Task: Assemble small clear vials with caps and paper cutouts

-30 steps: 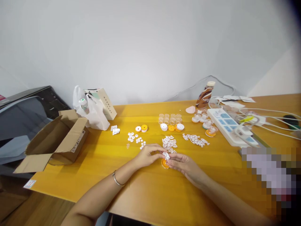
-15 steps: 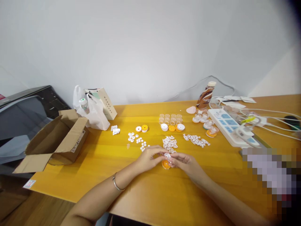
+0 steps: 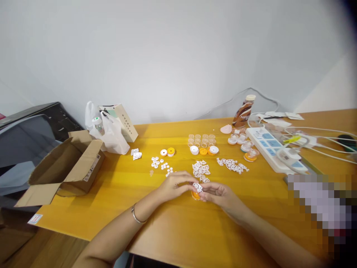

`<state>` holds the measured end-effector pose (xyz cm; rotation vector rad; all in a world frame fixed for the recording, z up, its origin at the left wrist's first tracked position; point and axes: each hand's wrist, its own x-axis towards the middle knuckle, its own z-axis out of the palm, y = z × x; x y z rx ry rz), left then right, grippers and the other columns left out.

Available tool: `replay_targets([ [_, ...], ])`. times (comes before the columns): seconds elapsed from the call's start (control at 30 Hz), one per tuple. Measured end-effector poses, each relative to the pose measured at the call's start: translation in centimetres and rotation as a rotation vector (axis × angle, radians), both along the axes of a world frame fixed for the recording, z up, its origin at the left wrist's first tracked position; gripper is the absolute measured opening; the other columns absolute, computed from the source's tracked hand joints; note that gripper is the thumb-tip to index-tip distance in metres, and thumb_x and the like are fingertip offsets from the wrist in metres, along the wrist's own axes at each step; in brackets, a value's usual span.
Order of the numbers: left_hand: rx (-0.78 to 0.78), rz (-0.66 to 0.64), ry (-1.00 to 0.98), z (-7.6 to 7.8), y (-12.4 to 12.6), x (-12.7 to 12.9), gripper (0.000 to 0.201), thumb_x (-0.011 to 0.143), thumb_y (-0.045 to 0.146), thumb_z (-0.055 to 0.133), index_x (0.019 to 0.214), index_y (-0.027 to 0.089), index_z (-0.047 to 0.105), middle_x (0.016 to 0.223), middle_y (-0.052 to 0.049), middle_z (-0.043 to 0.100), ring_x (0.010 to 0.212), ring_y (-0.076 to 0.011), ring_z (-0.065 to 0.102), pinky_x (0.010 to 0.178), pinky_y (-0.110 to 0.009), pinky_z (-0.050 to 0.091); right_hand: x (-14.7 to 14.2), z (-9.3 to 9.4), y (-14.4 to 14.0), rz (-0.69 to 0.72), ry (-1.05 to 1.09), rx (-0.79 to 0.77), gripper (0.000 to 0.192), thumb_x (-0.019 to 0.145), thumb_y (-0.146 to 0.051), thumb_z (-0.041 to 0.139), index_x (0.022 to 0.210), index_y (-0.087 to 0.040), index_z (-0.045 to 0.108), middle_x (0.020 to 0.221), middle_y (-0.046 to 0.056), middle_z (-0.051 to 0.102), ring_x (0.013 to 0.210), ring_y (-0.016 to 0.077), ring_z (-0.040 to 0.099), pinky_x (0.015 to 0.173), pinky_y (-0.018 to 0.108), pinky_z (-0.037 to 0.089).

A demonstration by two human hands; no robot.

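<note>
Between my two hands is a small white openwork plastic piece (image 3: 198, 187), pinched by the fingertips of my left hand (image 3: 178, 185) on one side and my right hand (image 3: 216, 193) on the other. Directly below it lies an orange round part (image 3: 195, 195), partly covered by the piece and my fingers. Just beyond my hands is a pile of white openwork pieces (image 3: 200, 169). A second group of white pieces (image 3: 232, 165) lies to its right. Small white round caps (image 3: 164, 166) are scattered past my left hand.
Clear cups (image 3: 201, 140) stand in rows, with white and orange discs (image 3: 203, 151) in front. Clear-topped assemblies (image 3: 251, 155) sit beside a power strip (image 3: 272, 150) with cables. A bottle (image 3: 244, 111) stands behind. To the left are a cardboard box (image 3: 80, 167) and a plastic bag (image 3: 115, 136).
The white openwork piece has tilted, so more of its patterned face shows above the orange part. Both hands stay in nearly the same place.
</note>
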<state>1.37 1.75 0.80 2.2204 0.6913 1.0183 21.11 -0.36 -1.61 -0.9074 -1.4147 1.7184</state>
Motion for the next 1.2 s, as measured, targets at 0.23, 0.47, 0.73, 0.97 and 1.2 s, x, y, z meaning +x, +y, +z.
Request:
replay_targets([
  [0.23,0.082,-0.002,0.066,0.0,0.0,-0.3,0.02,0.08,0.026,0.057,0.095,0.015,0.065,0.086,-0.009,0.066,0.079,-0.014,0.06,0.074,-0.025,0.048,0.1,0.1,-0.1,0.015,0.032,-0.046,0.021,0.069,-0.033,0.07,0.086,-0.02,0.069,0.08,0.003,0.067,0.072,0.0138,0.059,0.07,0.028,0.047],
  [0.47,0.087,-0.036,0.154,0.4,0.3,-0.7,0.023,0.083,0.028,0.054,0.099,0.016,0.064,0.089,-0.009,0.066,0.081,-0.0146,0.06,0.075,-0.027,0.048,0.2,0.2,-0.2,0.02,0.056,-0.09,0.022,0.07,-0.033,0.069,0.087,-0.02,0.069,0.081,0.003,0.068,0.073,0.0148,0.059,0.071,0.029,0.047],
  [0.73,-0.048,0.022,0.175,0.2,-0.1,-0.3,0.024,0.083,0.03,0.053,0.1,0.017,0.063,0.09,-0.007,0.067,0.081,-0.014,0.061,0.075,-0.024,0.047,0.2,-0.1,0.1,0.003,0.051,-0.076,0.02,0.07,-0.031,0.069,0.087,-0.021,0.068,0.084,0.003,0.068,0.076,0.0151,0.061,0.075,0.031,0.048],
  [0.97,-0.158,0.073,0.098,0.2,-0.4,0.4,0.022,0.081,0.027,0.055,0.097,0.014,0.063,0.087,-0.007,0.066,0.079,-0.0131,0.06,0.076,-0.025,0.047,0.0,-0.3,0.1,-0.086,0.003,-0.061,0.024,0.066,-0.036,0.072,0.084,-0.021,0.068,0.085,0.004,0.07,0.078,0.0185,0.064,0.077,0.035,0.05],
  [1.2,-0.291,0.153,-0.06,-0.3,-0.6,1.0,0.026,0.077,0.028,0.061,0.099,0.015,0.062,0.085,-0.007,0.065,0.077,-0.0135,0.059,0.073,-0.026,0.047,-0.5,-0.2,0.1,-0.188,-0.018,-0.028,0.027,0.064,-0.044,0.07,0.078,-0.022,0.066,0.077,0.003,0.07,0.071,0.0193,0.065,0.074,0.038,0.053],
])
